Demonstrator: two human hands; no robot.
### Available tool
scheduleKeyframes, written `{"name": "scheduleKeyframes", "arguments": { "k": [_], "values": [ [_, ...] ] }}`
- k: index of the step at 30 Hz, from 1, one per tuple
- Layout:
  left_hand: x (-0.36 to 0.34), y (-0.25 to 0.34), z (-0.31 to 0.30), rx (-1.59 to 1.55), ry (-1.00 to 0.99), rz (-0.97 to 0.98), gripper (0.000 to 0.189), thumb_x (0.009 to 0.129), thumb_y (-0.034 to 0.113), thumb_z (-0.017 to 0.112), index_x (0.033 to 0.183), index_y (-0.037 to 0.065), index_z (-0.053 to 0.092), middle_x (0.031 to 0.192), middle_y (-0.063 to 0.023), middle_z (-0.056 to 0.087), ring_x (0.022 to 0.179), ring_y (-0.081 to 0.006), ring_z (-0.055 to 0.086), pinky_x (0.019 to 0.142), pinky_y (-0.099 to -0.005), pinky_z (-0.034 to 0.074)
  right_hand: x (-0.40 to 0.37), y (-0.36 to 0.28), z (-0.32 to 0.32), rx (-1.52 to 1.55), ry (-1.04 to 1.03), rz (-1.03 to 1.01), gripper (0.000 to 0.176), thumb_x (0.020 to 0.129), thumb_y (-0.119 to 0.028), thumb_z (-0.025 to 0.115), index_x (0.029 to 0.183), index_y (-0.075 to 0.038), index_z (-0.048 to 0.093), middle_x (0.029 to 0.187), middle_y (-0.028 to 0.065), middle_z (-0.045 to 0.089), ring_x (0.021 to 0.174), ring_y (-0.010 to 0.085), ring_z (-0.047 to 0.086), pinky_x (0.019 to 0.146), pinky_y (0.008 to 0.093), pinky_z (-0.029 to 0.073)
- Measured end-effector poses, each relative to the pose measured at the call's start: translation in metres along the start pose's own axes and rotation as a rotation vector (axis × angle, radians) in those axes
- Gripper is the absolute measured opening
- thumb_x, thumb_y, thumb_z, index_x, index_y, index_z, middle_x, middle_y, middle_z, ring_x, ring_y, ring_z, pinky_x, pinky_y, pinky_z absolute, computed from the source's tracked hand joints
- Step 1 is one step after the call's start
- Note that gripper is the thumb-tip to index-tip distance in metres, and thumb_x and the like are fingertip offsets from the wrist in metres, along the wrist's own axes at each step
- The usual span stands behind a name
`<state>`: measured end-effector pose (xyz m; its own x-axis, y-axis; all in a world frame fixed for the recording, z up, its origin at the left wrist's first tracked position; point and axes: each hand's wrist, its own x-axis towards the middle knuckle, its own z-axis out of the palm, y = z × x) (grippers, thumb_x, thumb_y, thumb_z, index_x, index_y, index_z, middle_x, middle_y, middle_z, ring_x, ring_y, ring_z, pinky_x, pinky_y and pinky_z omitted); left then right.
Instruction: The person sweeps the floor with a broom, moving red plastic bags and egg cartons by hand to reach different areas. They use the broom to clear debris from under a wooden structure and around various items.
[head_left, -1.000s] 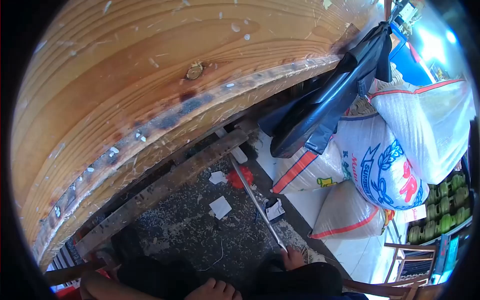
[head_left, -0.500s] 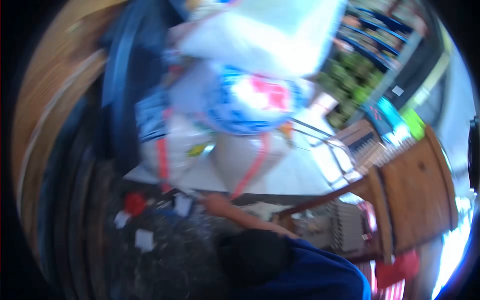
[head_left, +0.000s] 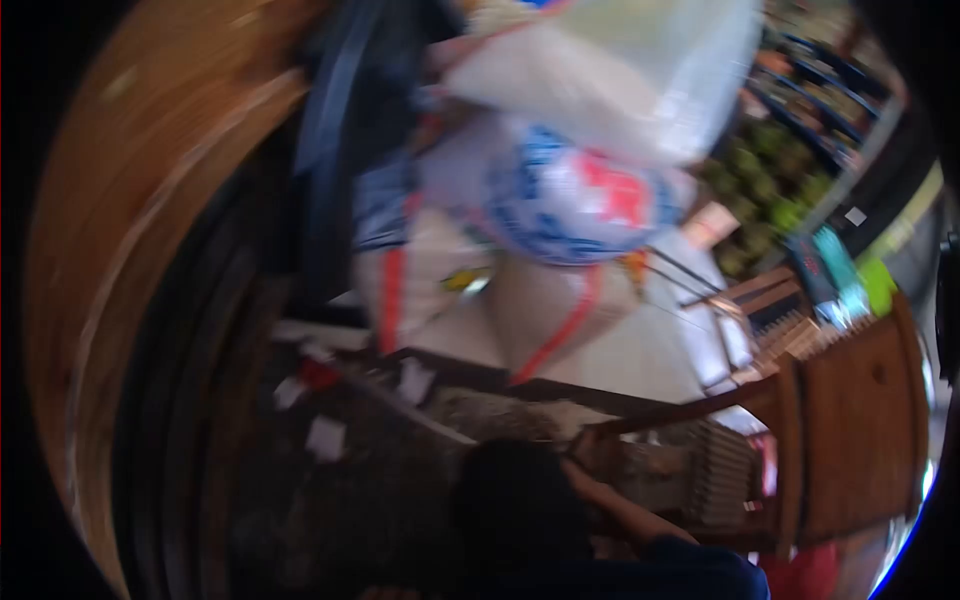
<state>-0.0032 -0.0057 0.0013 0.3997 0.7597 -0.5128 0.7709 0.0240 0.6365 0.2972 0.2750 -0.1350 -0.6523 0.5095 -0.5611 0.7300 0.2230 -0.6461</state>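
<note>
My right hand [head_left: 582, 468] is blurred and partly behind a dark rounded shape [head_left: 522, 515], close to the wooden bar of the tilted furniture [head_left: 850, 430]. Its fingers and any hold are unclear. A thin pale stick [head_left: 405, 400] slants over the dark floor, its lower end reaching toward the dark shape. At the bottom edge, only a sliver of my left hand [head_left: 390, 593] shows, its grip unreadable. Beyond the stick, red-striped white sacks [head_left: 545, 310] stand under a round blue-and-red printed bag [head_left: 580, 200].
Paper scraps [head_left: 326, 438] and a red object [head_left: 320, 373] lie on the dark floor [head_left: 340, 520]. Large brown wood [head_left: 140, 200] fills the left. A slatted crate [head_left: 715, 470] sits beneath the wooden furniture. Green produce [head_left: 765, 185] and blue-edged shelves are at upper right.
The view has shifted, moving the sacks and furniture rightward. My right hand has drawn back from the floor near the scraps toward the wooden bar. My left hand now shows at the bottom edge.
</note>
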Motion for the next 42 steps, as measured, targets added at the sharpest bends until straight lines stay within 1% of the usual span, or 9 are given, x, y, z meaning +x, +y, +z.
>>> {"name": "scheduleKeyframes", "arguments": {
  "k": [9,11,15,18,23,29,34,37,42],
  "values": [
    [0.019,-0.022,-0.025,0.146,0.476,0.266,0.033,0.083,0.026,0.063,0.108,0.005,0.059,0.097,-0.0166,0.060,0.094,-0.0306,0.060,0.075,-0.0441,0.050,0.102,-0.047,0.016,-0.320,-0.017,0.211,0.043,0.095,-0.031,0.054,0.129,-0.004,0.055,0.130,0.0183,0.054,0.122,0.0331,0.050,0.099,0.0425,0.040],
    [0.048,-0.052,-0.061,0.290,0.555,0.203,0.035,0.076,0.017,0.062,0.108,0.001,0.058,0.093,-0.0156,0.059,0.092,-0.0319,0.060,0.076,-0.0451,0.050,0.084,0.015,0.003,-0.515,0.191,-0.625,0.039,0.089,-0.023,0.057,0.122,-0.001,0.059,0.112,0.0188,0.064,0.105,0.0363,0.060,0.089,0.0417,0.046],
    [0.139,-0.168,-0.100,0.356,0.997,-0.224,0.039,0.071,0.006,0.063,0.108,0.000,0.056,0.108,-0.0182,0.056,0.104,-0.0326,0.056,0.081,-0.0417,0.052,-0.010,-0.060,-0.069,-0.313,0.041,0.046,0.028,0.083,-0.022,0.062,0.098,0.002,0.068,0.079,0.0201,0.068,0.076,0.0330,0.068,0.070,0.0392,0.050],
    [0.169,-0.214,-0.128,-0.053,0.891,-0.669,0.039,0.072,0.009,0.064,0.109,0.002,0.056,0.114,-0.0211,0.056,0.110,-0.0327,0.056,0.078,-0.0406,0.053,-0.037,-0.018,-0.107,-0.315,0.200,-0.163,0.031,0.081,-0.026,0.066,0.074,0.004,0.065,0.056,0.0149,0.060,0.049,0.0220,0.059,0.049,0.0360,0.044],
    [0.192,-0.271,-0.096,-0.361,1.973,-0.851,0.043,0.080,0.034,0.066,0.105,0.000,0.059,0.116,-0.0237,0.058,0.111,-0.0385,0.057,0.092,-0.0466,0.047,-0.059,-0.056,-0.123,-0.716,0.331,-0.034,0.034,0.092,-0.038,0.060,0.091,-0.005,0.068,0.067,0.0133,0.062,0.055,0.0224,0.051,0.051,0.0418,0.038],
    [0.238,-0.361,-0.052,-1.340,1.456,-1.229,0.063,0.083,0.052,0.066,0.114,-0.003,0.061,0.121,-0.0243,0.058,0.111,-0.0368,0.057,0.094,-0.0486,0.044,-0.078,-0.082,-0.121,-0.962,0.502,-0.022,0.047,0.075,-0.045,0.074,0.060,-0.003,0.060,0.050,0.0167,0.052,0.050,0.0382,0.055,0.049,0.0431,0.041],
    [0.235,-0.338,-0.011,-1.823,1.603,-0.627,0.054,0.087,0.047,0.067,0.101,-0.005,0.061,0.092,-0.0180,0.067,0.074,-0.0252,0.067,0.055,-0.0378,0.053,-0.079,-0.093,-0.126,-0.914,0.490,0.115,0.048,0.076,-0.052,0.070,0.067,-0.005,0.067,0.056,0.0188,0.057,0.058,0.0406,0.060,0.055,0.0455,0.046],
    [0.249,-0.343,-0.009,-1.965,1.705,-0.818,0.046,0.091,0.042,0.064,0.091,-0.004,0.060,0.075,-0.0132,0.065,0.052,-0.0178,0.059,0.039,-0.0289,0.043,-0.048,-0.087,-0.110,-0.881,0.425,0.176,0.048,0.077,-0.053,0.067,0.073,-0.005,0.070,0.059,0.0205,0.060,0.065,0.0423,0.063,0.061,0.0478,0.049],
    [0.247,-0.347,-0.002,-2.063,1.842,-0.843,0.067,0.087,0.053,0.064,0.100,-0.012,0.059,0.087,-0.0171,0.067,0.066,-0.0254,0.064,0.055,-0.0357,0.053,0.007,-0.009,-0.076,-0.812,0.416,0.143,0.041,0.084,-0.044,0.064,0.082,-0.003,0.066,0.068,0.0234,0.061,0.073,0.0439,0.063,0.065,0.0485,0.049]
  ]
}}
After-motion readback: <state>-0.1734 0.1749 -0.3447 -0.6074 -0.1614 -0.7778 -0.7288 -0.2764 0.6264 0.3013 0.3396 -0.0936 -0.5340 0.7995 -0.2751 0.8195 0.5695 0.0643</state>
